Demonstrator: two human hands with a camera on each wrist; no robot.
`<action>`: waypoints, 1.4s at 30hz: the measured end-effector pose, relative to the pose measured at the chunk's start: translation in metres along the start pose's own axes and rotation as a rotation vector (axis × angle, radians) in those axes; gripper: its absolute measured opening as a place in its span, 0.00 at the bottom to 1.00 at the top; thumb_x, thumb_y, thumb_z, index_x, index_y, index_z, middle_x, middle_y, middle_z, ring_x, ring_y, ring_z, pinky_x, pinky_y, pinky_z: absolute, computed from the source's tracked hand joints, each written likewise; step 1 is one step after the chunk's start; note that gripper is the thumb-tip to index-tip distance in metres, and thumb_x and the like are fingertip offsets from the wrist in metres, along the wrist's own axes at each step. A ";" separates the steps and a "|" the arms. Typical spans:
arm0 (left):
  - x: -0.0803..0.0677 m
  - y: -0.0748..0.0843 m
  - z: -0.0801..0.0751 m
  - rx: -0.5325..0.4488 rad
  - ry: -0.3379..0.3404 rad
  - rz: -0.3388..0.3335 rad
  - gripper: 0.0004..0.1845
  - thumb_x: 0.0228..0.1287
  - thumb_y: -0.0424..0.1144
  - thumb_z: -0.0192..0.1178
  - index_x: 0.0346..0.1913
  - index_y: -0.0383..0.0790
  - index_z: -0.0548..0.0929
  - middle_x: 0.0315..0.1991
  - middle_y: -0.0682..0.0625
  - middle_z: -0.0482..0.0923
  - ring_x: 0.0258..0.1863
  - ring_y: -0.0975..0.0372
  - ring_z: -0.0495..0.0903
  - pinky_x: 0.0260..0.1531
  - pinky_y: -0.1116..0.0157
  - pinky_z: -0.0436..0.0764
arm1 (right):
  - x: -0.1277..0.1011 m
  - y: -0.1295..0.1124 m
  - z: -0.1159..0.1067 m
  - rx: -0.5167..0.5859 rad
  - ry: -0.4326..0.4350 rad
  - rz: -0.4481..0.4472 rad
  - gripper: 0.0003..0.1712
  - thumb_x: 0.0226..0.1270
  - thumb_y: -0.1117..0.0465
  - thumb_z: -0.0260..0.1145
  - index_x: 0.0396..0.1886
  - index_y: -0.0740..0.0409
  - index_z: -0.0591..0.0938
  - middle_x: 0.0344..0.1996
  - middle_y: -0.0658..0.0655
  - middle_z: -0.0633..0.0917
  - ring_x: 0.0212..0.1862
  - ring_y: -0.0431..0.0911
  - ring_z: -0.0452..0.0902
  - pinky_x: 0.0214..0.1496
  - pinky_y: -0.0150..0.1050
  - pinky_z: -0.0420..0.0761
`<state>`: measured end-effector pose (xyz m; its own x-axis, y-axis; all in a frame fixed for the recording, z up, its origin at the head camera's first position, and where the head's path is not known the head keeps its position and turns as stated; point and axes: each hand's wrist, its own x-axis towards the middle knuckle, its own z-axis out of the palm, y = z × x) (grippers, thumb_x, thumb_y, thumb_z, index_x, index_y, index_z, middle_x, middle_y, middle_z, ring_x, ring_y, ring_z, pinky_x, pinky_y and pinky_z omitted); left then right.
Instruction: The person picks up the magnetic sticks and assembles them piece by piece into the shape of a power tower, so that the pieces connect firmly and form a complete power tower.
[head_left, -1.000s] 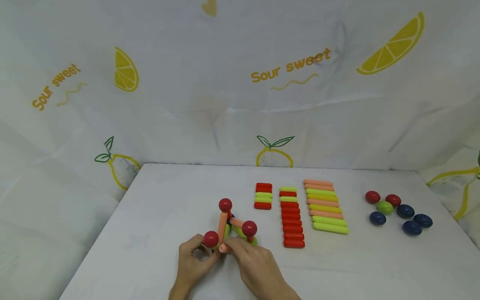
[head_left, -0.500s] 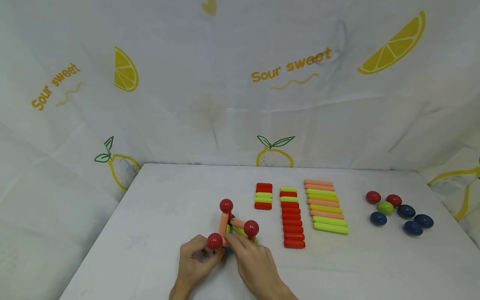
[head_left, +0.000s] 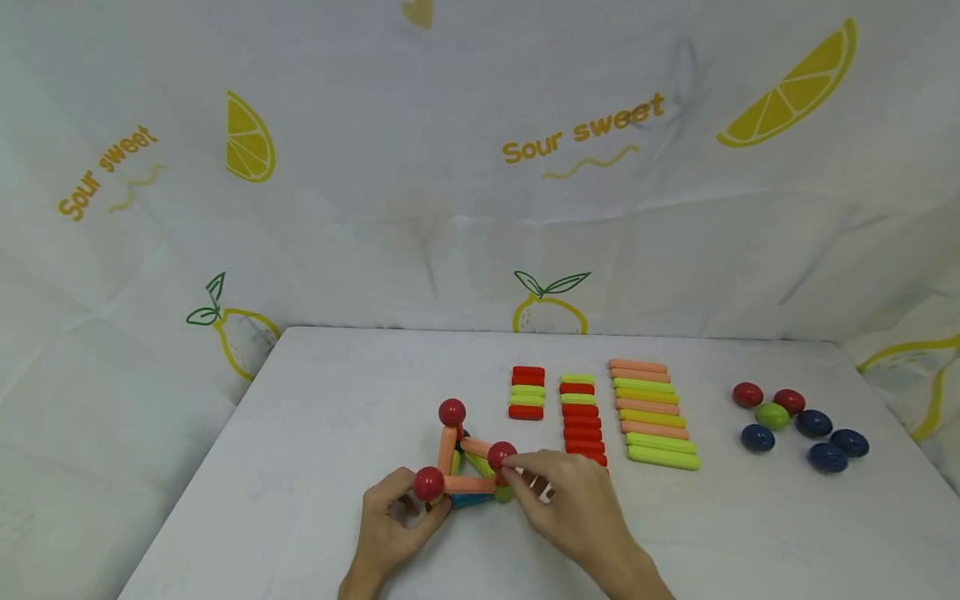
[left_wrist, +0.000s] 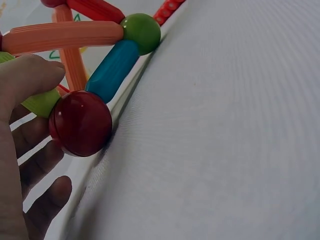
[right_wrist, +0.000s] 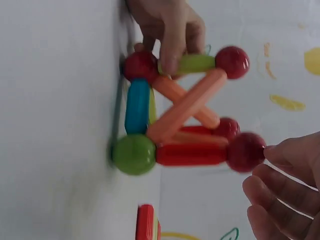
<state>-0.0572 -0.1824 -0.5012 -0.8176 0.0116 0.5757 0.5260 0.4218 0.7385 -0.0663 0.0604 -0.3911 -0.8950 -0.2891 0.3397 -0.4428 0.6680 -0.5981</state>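
**Two hands at a rod-and-ball frame on a white table**

While the left hand (head_left: 392, 525) steadied the near corner, the frame (head_left: 467, 454) of rods and balls stood on the white table (head_left: 315, 400), left of the sorted spare parts. The left thumb and fingers were curled about the short green rod (right_wrist: 192, 63) that rose from the near bottom red ball (left_wrist: 80, 123); the wrist view showed the thumb pressed on that rod and the other fingers loosely bent beneath. The right hand (head_left: 573, 504) lay just right of the frame, its fingers gently bent and slightly apart, fingertips (right_wrist: 280, 152) at the right-hand top red ball (head_left: 501, 455); whether they touched it or stood a hair off could not be told, and they pinched nothing. A blue rod (left_wrist: 112, 70) lay along the table between the near red ball and a green ball (left_wrist: 142, 32). A peach rod (head_left: 469, 483) ran level between the two nearer top red balls. A third red ball (head_left: 452, 411) topped the far corner.

Right of the frame lay three rows of spare rods (head_left: 652, 412) in red, green and peach. Farther right sat loose balls (head_left: 802, 425), red, green and dark blue. A cloth (head_left: 480, 167) printed with lemons hung behind the table.
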 end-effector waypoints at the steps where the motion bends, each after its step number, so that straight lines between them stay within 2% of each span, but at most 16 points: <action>1: 0.000 0.000 0.000 0.002 -0.009 -0.009 0.15 0.48 0.28 0.77 0.33 0.50 0.85 0.24 0.56 0.82 0.22 0.66 0.76 0.21 0.73 0.77 | 0.003 0.005 -0.005 -0.004 0.028 0.011 0.09 0.55 0.63 0.80 0.37 0.50 0.92 0.25 0.42 0.89 0.24 0.26 0.73 0.29 0.24 0.79; 5: 0.000 0.000 -0.001 0.016 -0.041 -0.044 0.17 0.47 0.27 0.77 0.34 0.52 0.84 0.26 0.57 0.82 0.23 0.68 0.76 0.21 0.71 0.78 | 0.016 0.028 -0.015 -0.046 0.149 -0.027 0.07 0.53 0.66 0.80 0.31 0.52 0.92 0.20 0.44 0.86 0.24 0.32 0.76 0.27 0.28 0.79; 7: 0.000 -0.001 -0.001 0.020 -0.049 -0.067 0.18 0.46 0.28 0.77 0.35 0.53 0.84 0.26 0.57 0.82 0.24 0.70 0.76 0.21 0.71 0.78 | 0.025 0.038 -0.014 -0.072 0.162 -0.025 0.07 0.53 0.67 0.79 0.32 0.54 0.92 0.23 0.47 0.88 0.27 0.38 0.81 0.30 0.33 0.82; 9: 0.000 -0.002 -0.001 0.016 -0.050 -0.071 0.18 0.46 0.28 0.78 0.35 0.52 0.84 0.26 0.56 0.82 0.24 0.70 0.76 0.20 0.71 0.78 | 0.035 0.047 -0.007 -0.108 0.110 0.016 0.08 0.56 0.66 0.78 0.36 0.56 0.92 0.29 0.51 0.91 0.33 0.44 0.85 0.36 0.38 0.86; 13: -0.001 -0.003 0.000 -0.001 -0.050 -0.053 0.17 0.46 0.27 0.77 0.35 0.50 0.84 0.26 0.54 0.82 0.23 0.70 0.75 0.19 0.71 0.77 | 0.052 0.057 0.011 -0.160 -0.104 0.109 0.12 0.60 0.65 0.76 0.44 0.58 0.91 0.41 0.57 0.92 0.46 0.52 0.87 0.51 0.48 0.88; 16: -0.001 -0.004 0.000 -0.014 -0.052 -0.036 0.17 0.47 0.27 0.77 0.36 0.49 0.84 0.26 0.54 0.81 0.23 0.69 0.76 0.19 0.71 0.77 | 0.060 0.062 0.024 -0.181 -0.194 0.103 0.12 0.60 0.66 0.76 0.45 0.60 0.91 0.41 0.58 0.91 0.46 0.52 0.86 0.52 0.47 0.88; 21: -0.001 -0.003 0.000 -0.019 -0.055 -0.037 0.17 0.47 0.27 0.77 0.36 0.49 0.84 0.26 0.54 0.81 0.23 0.68 0.75 0.19 0.71 0.76 | 0.067 0.064 0.036 -0.231 -0.208 0.068 0.15 0.57 0.68 0.78 0.45 0.62 0.90 0.35 0.59 0.90 0.39 0.49 0.81 0.46 0.42 0.88; 27: 0.000 0.000 -0.001 -0.005 -0.060 -0.075 0.17 0.47 0.28 0.77 0.36 0.51 0.84 0.26 0.55 0.81 0.23 0.68 0.75 0.19 0.71 0.76 | 0.069 0.063 0.041 -0.252 -0.199 0.029 0.16 0.56 0.68 0.78 0.46 0.64 0.89 0.36 0.59 0.86 0.39 0.47 0.77 0.46 0.40 0.86; 31: 0.000 0.001 -0.002 0.007 -0.065 -0.115 0.18 0.47 0.29 0.78 0.36 0.54 0.84 0.27 0.58 0.81 0.23 0.69 0.75 0.19 0.72 0.76 | 0.070 0.062 0.044 -0.261 -0.180 0.040 0.17 0.56 0.68 0.78 0.47 0.64 0.89 0.36 0.59 0.86 0.37 0.47 0.75 0.43 0.39 0.84; 34: 0.000 0.000 -0.001 0.003 -0.057 -0.101 0.18 0.47 0.29 0.78 0.36 0.53 0.84 0.26 0.57 0.81 0.23 0.68 0.75 0.19 0.72 0.76 | 0.070 0.061 0.045 -0.235 -0.191 0.069 0.18 0.57 0.69 0.78 0.49 0.63 0.89 0.35 0.59 0.84 0.37 0.46 0.75 0.42 0.39 0.84; 38: 0.001 0.000 -0.001 -0.011 -0.043 -0.073 0.17 0.47 0.28 0.78 0.36 0.51 0.84 0.26 0.55 0.81 0.22 0.66 0.75 0.17 0.71 0.75 | 0.067 0.060 0.044 -0.194 -0.225 0.119 0.17 0.58 0.70 0.76 0.49 0.63 0.88 0.37 0.59 0.85 0.41 0.48 0.78 0.46 0.42 0.87; 42: 0.001 -0.001 -0.001 -0.006 -0.043 -0.067 0.18 0.46 0.28 0.78 0.36 0.52 0.84 0.26 0.55 0.81 0.22 0.66 0.75 0.17 0.71 0.75 | 0.065 0.057 0.037 -0.145 -0.228 0.143 0.18 0.61 0.68 0.75 0.52 0.61 0.87 0.45 0.59 0.89 0.49 0.53 0.82 0.54 0.47 0.87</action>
<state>-0.0583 -0.1833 -0.5014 -0.8602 0.0229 0.5094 0.4712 0.4176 0.7769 -0.1519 0.0544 -0.4304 -0.9439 -0.3210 0.0777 -0.3140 0.7992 -0.5126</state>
